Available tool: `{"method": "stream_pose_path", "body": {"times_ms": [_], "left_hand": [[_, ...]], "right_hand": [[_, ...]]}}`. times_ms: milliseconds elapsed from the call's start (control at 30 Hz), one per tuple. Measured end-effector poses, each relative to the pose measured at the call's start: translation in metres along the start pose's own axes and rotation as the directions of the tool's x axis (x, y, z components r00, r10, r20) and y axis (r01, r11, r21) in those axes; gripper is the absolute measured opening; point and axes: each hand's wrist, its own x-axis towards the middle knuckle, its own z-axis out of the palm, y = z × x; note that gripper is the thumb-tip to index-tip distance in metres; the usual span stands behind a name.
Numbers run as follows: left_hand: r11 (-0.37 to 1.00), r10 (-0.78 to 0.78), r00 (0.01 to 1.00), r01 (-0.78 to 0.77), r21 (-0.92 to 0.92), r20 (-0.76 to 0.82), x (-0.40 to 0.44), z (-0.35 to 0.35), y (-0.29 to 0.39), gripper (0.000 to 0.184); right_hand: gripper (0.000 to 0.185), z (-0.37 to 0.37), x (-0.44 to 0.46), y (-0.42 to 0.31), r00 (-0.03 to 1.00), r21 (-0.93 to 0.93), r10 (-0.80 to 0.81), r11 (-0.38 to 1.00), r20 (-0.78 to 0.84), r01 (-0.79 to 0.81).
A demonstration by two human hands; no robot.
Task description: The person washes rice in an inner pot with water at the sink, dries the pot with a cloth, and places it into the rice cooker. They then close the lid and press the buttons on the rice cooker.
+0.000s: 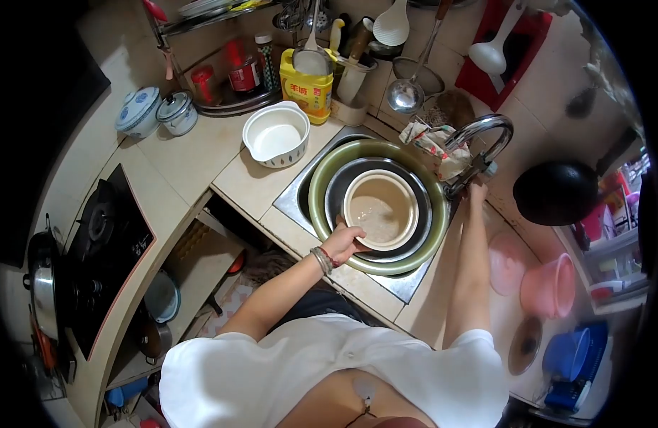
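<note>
My left hand [342, 243] is closed on the near left rim of a cream pot [381, 210] with some liquid in it. The pot sits in a dark metal basin [336, 197], which stands inside a wide green basin [317, 207] over the sink [293, 203]. My right hand [476, 191] is at the base of the curved metal faucet [494, 135], on its right side; its fingers are partly hidden there. A patterned cloth [436, 151] hangs beside the faucet.
A white patterned pot [276, 135] stands left of the sink, near a yellow jug [307, 89]. Pink tubs [548, 287] and a round lid [526, 346] lie to the right. A black wok [556, 192] hangs at the right wall; a stove [101, 250] is at the left.
</note>
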Motion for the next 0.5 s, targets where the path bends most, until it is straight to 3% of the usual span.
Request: {"method": "stream_pose_path", "body": {"times_ms": [67,100,300,500], "left_hand": [[1.0,-0.02,1.0,0.02,-0.008,-0.022,-0.001,0.002,0.0,0.066],[1.0,-0.005,0.999,0.006,0.015,-0.037,0.0,0.002,-0.001,0.065],[1.0,0.002,0.996,0.0,0.031,-0.086,0.002,0.001,-0.004,0.066],[1.0,-0.021,0.998,0.021,0.01,-0.067,0.004,-0.002,-0.005,0.069]], "right_hand": [[0.042,0.001,-0.017,-0.006,1.0,0.172,0.017,0.985,0.005,-0.017],[0.04,0.002,-0.022,-0.011,0.996,0.049,0.024,0.999,-0.08,-0.02],[0.035,0.002,-0.038,-0.013,0.991,0.259,0.113,0.962,-0.069,-0.091],[0.019,0.003,-0.029,0.002,0.993,0.241,0.061,0.97,-0.097,-0.036]]}}
